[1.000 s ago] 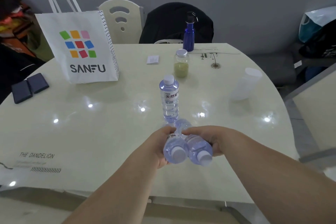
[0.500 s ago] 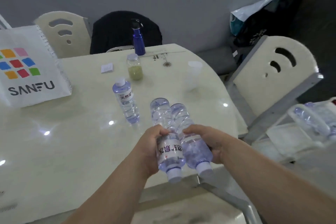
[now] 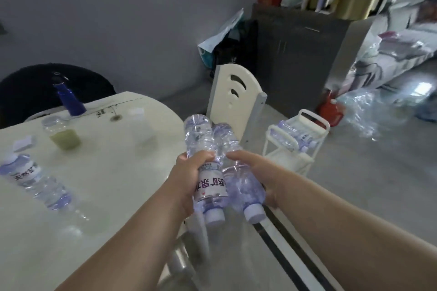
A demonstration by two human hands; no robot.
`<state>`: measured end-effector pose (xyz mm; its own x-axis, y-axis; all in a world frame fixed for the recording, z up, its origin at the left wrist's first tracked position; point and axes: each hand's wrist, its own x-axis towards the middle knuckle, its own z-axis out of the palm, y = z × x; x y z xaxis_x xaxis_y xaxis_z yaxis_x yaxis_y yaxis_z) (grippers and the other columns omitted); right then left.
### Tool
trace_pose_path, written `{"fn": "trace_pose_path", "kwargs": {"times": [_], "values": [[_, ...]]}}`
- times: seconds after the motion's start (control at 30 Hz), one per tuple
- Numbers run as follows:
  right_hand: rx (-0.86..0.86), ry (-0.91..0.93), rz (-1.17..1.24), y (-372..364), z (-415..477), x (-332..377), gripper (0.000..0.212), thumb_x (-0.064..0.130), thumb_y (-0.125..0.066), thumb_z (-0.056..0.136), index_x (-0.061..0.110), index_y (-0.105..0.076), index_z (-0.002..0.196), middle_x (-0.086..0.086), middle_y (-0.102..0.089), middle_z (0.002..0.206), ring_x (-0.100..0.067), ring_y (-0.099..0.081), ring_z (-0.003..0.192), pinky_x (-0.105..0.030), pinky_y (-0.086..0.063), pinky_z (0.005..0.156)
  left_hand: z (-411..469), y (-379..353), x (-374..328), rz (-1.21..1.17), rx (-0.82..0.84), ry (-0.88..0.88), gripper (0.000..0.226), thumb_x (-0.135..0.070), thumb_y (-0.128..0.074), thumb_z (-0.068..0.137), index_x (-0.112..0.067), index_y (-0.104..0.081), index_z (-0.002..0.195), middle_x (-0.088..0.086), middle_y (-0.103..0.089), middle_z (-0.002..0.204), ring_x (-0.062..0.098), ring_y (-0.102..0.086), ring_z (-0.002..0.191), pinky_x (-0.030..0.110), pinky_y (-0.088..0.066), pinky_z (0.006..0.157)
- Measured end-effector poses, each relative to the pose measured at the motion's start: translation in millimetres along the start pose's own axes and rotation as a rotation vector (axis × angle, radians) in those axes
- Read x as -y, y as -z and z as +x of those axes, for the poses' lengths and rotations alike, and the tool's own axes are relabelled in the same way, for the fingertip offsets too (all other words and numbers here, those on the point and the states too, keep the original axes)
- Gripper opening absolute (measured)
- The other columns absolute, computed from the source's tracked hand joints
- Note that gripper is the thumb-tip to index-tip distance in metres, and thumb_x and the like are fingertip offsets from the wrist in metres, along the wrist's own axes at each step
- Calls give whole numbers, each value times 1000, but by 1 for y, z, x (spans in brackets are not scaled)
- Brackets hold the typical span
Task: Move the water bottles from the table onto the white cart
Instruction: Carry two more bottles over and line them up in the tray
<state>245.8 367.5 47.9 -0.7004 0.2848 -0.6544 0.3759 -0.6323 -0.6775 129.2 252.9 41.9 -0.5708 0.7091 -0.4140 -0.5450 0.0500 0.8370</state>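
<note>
Two clear water bottles with white caps are pressed side by side in front of me, caps toward me, past the table's right edge. My left hand (image 3: 189, 173) grips the labelled left bottle (image 3: 205, 179). My right hand (image 3: 254, 170) holds the right bottle (image 3: 241, 184). A third water bottle (image 3: 35, 181) stands on the cream table (image 3: 113, 172) at the far left. The white cart (image 3: 305, 158) stands on the floor to the right beyond the hands, with several bottles lying in its top tray.
A cream chair (image 3: 236, 101) stands between table and cart. On the table are a blue bottle (image 3: 68, 99), a jar of green liquid (image 3: 62, 134) and a clear cup (image 3: 144, 130). Dark cabinet, bags and clutter fill the back right.
My view has swung right, and both hands have carried the two bottles off the table toward the cart. The standing bottle stays on the table.
</note>
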Motion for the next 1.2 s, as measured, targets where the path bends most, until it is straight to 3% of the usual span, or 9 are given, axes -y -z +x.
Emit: {"fn": "trace_pose_path", "kwargs": {"times": [0.1, 0.2, 0.3, 0.43, 0.7, 0.97, 1.03, 1.13, 1.2], "values": [[-137, 91, -29, 81, -35, 6, 55, 26, -76, 78, 4, -55, 124, -17, -75, 80, -30, -73, 63, -38, -60, 57, 5, -83, 31, -29, 71, 47, 60, -16, -68, 71, 4, -48, 124, 33, -52, 111, 42, -54, 93, 67, -42, 96], [-257, 172, -65, 175, -75, 13, 57, 25, -78, 76, 10, -53, 126, -24, -72, 109, -36, -74, 83, -51, -60, 78, 12, -176, 77, -64, 128, 131, 46, -17, -66, 75, -3, -51, 115, 23, -51, 101, 37, -53, 84, 57, -45, 88], [-329, 209, -62, 245, -103, 18, 54, 23, -79, 73, 15, -54, 120, -27, -68, 116, -39, -73, 88, -57, -58, 80, 19, -244, 114, -97, 183, 218, 40, -16, -63, 82, -6, -49, 118, 22, -53, 88, 32, -56, 66, 49, -49, 74], [-364, 220, -14, 313, -121, 23, 64, 20, -84, 64, 15, -54, 121, -25, -69, 113, -42, -72, 91, -65, -54, 84, 29, -307, 145, -116, 220, 307, 55, -15, -63, 82, -1, -45, 131, 25, -52, 101, 36, -56, 80, 59, -44, 94], [-393, 174, 2, 390, -95, 42, 69, 20, -85, 61, 15, -52, 121, -24, -69, 111, -42, -73, 88, -65, -55, 81, 87, -361, 178, -63, 213, 357, 59, -20, -69, 78, -7, -46, 131, 32, -57, 119, 40, -58, 93, 64, -44, 97], [-423, 92, -43, 481, 3, 103, 57, 14, -80, 75, 11, -51, 124, -23, -71, 105, -36, -76, 78, -43, -59, 63, 219, -410, 203, -56, 181, 434, 20, -19, -59, 82, -3, -57, 95, 21, -54, 83, 31, -56, 69, 46, -48, 75], [-432, 72, -92, 507, 35, 129, 57, 16, -80, 75, 13, -52, 125, -22, -72, 104, -34, -76, 74, -41, -59, 59, 263, -428, 204, -52, 127, 452, 17, -17, -58, 84, -3, -57, 94, 21, -55, 82, 30, -57, 66, 43, -52, 69], [-411, 43, -137, 531, 71, 159, 61, 17, -82, 73, 13, -50, 125, -21, -72, 105, -34, -76, 74, -40, -59, 58, 309, -445, 200, -49, 83, 483, 20, -15, -58, 83, -2, -57, 97, 24, -58, 92, 35, -60, 76, 50, -53, 78], [-415, 45, -188, 544, 93, 176, 64, 17, -83, 71, 14, -50, 126, -19, -71, 106, -33, -76, 75, -39, -59, 57, 336, -454, 198, -41, 37, 499, 26, -14, -58, 79, -1, -57, 103, 22, -58, 90, 32, -61, 67, 42, -56, 65]]}}
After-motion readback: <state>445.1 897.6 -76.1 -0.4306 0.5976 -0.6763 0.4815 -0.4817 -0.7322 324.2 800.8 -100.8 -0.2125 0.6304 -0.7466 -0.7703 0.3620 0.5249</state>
